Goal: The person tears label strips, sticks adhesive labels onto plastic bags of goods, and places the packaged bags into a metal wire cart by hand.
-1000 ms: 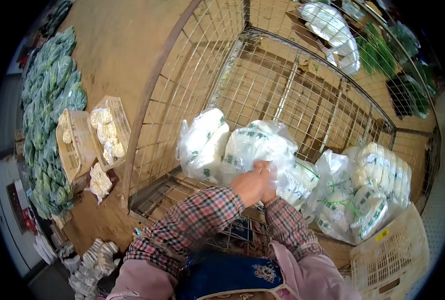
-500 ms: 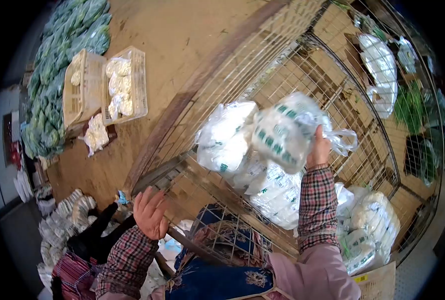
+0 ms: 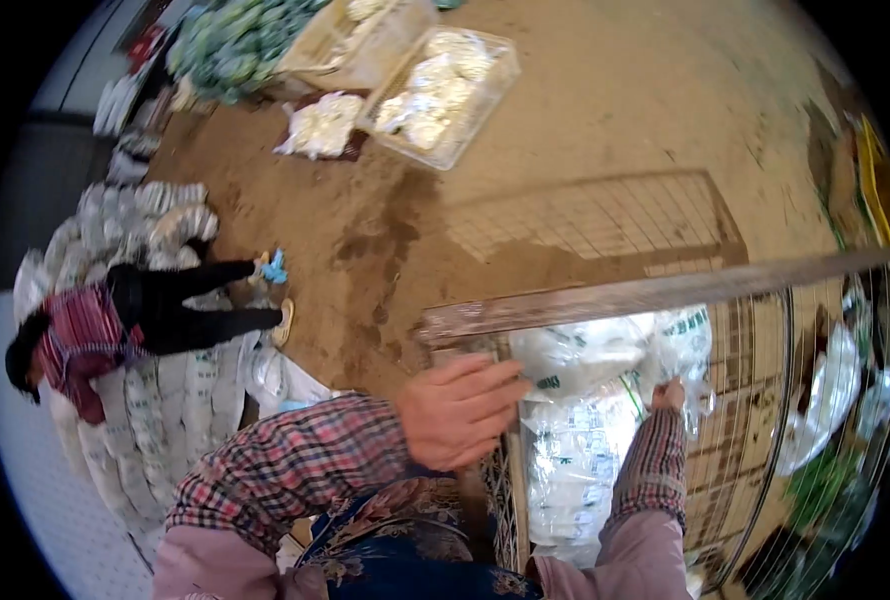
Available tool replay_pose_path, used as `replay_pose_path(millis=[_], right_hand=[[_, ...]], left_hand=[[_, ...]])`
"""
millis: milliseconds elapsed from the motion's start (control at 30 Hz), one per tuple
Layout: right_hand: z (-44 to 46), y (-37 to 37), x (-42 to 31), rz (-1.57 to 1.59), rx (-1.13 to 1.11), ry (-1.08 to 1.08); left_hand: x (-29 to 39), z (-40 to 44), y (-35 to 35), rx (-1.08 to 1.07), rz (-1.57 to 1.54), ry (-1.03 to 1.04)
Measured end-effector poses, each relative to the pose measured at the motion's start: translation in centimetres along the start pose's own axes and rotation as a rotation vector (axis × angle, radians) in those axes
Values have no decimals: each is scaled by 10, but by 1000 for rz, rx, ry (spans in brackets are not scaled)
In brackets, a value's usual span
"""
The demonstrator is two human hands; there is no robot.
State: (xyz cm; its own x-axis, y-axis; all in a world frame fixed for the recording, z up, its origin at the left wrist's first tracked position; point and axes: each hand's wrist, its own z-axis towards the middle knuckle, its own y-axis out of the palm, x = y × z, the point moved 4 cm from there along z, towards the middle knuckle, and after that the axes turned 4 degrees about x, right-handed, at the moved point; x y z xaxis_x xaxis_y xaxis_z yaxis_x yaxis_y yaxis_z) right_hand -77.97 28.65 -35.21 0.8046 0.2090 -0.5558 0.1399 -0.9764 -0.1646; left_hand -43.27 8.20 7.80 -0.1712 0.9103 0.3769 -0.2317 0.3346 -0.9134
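My right hand (image 3: pixel 669 393) reaches down into the wire cage (image 3: pixel 655 290), its fingers closed at the near end of a clear plastic bag with green print (image 3: pixel 685 335). That bag's contents look white, and it rests beside another filled white bag (image 3: pixel 585 350). Nearer to me in the cage lie stacked, shiny white packs (image 3: pixel 575 465). My left hand (image 3: pixel 465 410) is held over the cage's left corner with its fingers stretched out, nothing in it; whether it touches the frame I cannot tell.
To the left a person (image 3: pixel 90 330) bends over a large pile of white bags (image 3: pixel 150 420). Beyond the cage, a plastic crate (image 3: pixel 445 95) holds pale bagged goods, near bagged green vegetables (image 3: pixel 240 45). More bags (image 3: pixel 830 395) and greens (image 3: pixel 820 490) lie on the right.
The view has turned, so the cage now appears lower and to the right. The bag in my right hand has gone down among the others. My left hand shows nearer the cage corner.
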Motion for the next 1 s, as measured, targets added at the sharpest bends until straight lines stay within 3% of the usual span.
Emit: replay_pose_path(millis=[67,100,167,200,233,267,333,367,400,467,500,533,567,600,633,667,700,767,833,867,933,1000], right_hand=[[43,-10,12,41,-277,-104],[15,-8,2,-4,-327,-108],[-54,-20,-27,-129,-210,5],[-48,-26,-40,-229,-457,-10],[-75,-24,-55,-333,-473,-91],[-140,-15,-69,-196,-301,-98],[-228,-12,-95,-287,-435,-350],[-232,-19,-116,-415,-679,-443],[-302,-8,-120,-272,-587,-684],[-414,10,-118,-309,-571,-969],[-472,22,-97,-319,-594,-1083],[-522,32,-68,-325,-610,-1197],[-559,44,-32,-419,-614,-1261],[-577,53,11,-607,-752,-1314],[-566,61,65,-607,-866,-1082],[-547,68,120,-1031,-1014,-1240],[-536,72,197,-1019,-1145,-677],[-573,71,334,-1184,-1436,-367],[-551,77,458,-1672,-1611,-573],[-584,82,508,-1847,-1712,-802],[-562,91,614,-2015,-1784,-931],[-573,106,701,-2354,-1837,-873]], left_hand=[[-4,-3,4,96,-63,-6],[-5,-5,7,74,-55,-4],[-5,-11,15,99,-53,2],[-5,-13,20,150,-57,22],[-8,-15,20,260,-73,-19],[-6,-18,22,375,-88,-53],[3,-42,26,738,23,-142],[26,-68,15,850,-23,-161],[43,-87,31,998,-19,-149],[77,-159,38,756,-242,-301],[81,-193,81,675,-684,-625],[95,-240,100,632,-252,-535],[94,-289,120,461,-788,-695],[111,-341,139,409,-352,-654],[117,-390,107,46,-508,-851],[130,-439,133,138,-273,-923],[145,-492,187,103,-464,-1162],[172,-565,180,-402,-441,-1339],[228,-617,248,-3,-115,-1589],[248,-621,268,4,-139,-1605],[281,-636,315,-145,-300,-1835],[294,-635,284,84,-830,-2088]])
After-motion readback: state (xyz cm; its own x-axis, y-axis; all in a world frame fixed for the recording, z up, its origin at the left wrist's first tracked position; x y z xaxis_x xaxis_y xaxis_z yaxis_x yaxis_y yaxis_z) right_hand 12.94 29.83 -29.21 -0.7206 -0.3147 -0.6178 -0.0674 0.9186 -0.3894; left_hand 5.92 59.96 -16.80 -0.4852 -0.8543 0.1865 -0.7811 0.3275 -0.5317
